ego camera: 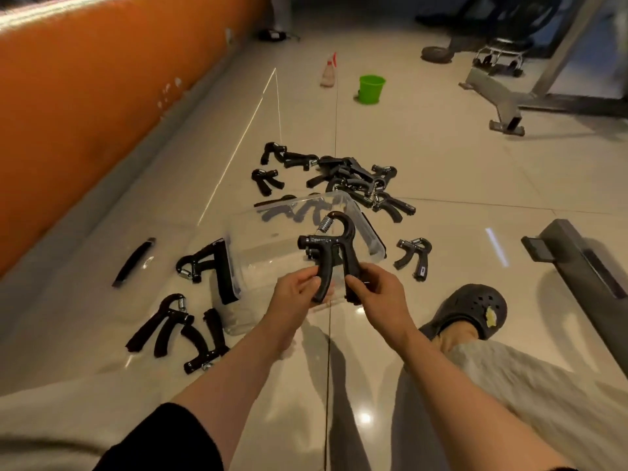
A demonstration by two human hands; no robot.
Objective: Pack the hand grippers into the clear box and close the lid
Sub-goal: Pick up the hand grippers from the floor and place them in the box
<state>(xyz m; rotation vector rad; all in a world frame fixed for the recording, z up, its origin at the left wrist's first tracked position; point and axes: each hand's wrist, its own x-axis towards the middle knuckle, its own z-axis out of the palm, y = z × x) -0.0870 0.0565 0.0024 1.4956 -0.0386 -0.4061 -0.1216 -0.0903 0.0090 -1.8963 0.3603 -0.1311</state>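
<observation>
I hold one black hand gripper [331, 253] upright over the clear box [268, 239], its steel spring at the top. My left hand [295, 294] pinches its left handle and my right hand [377, 294] pinches its right handle. The box stands open on the tiled floor and looks empty inside. Several more black hand grippers lie in a pile [350, 178] beyond the box, one [413, 256] to its right, and others [176, 331] to the near left. A clear lid with black clips [222, 270] leans at the box's left side.
An orange padded wall [102, 113] runs along the left. A green bucket [371, 89] and a spray bottle [329, 71] stand farther back. A grey bench foot [506, 107] is at the back right, a dark bench [584, 266] at right. My foot wears a dark clog [472, 311].
</observation>
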